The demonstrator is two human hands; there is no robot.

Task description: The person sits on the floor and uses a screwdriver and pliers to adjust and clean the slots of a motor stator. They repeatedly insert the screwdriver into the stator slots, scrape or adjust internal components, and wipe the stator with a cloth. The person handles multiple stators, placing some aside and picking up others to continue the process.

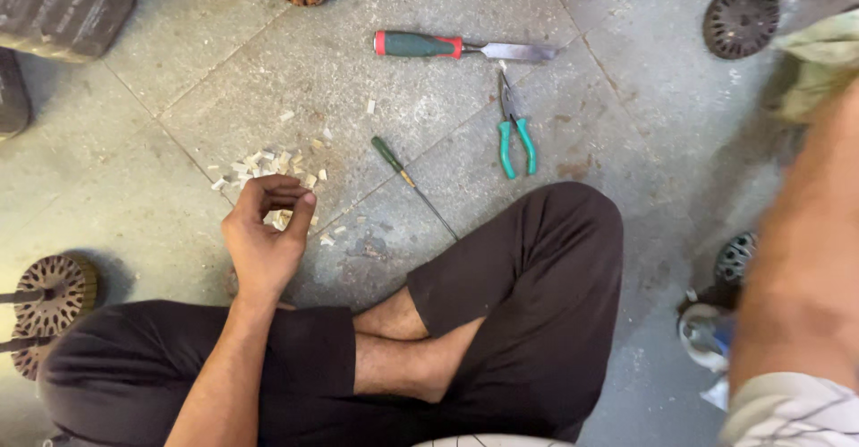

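down on the grey stone-tile floor [295,62], just ahead of the crossed legs in dark trousers [528,313], the left hand [266,232] hovers low over a scatter of small pale slips of cut material [268,165]. its fingers curl in toward the thumb as if pinching, but whether a slip sits between them i cannot tell; most of the pile lies just beyond the fingertips, a few bits under the palm. the right hand is out of view; only a blurred bare forearm [805,259] crosses the right edge, close to the camera.

tools lie within easy reach in front, which looks like a working layout: a thin green-handled screwdriver [412,183] nearest, slanting toward the knee; teal-handled pliers [514,125] beyond; a green-and-red-handled chisel [461,48] farther off, lying crosswise. round slotted metal motor cores [49,299] sit at the left edge, others at the top and far right. dark plastic jugs [63,8] stand top left. nothing lies between hand and slips.
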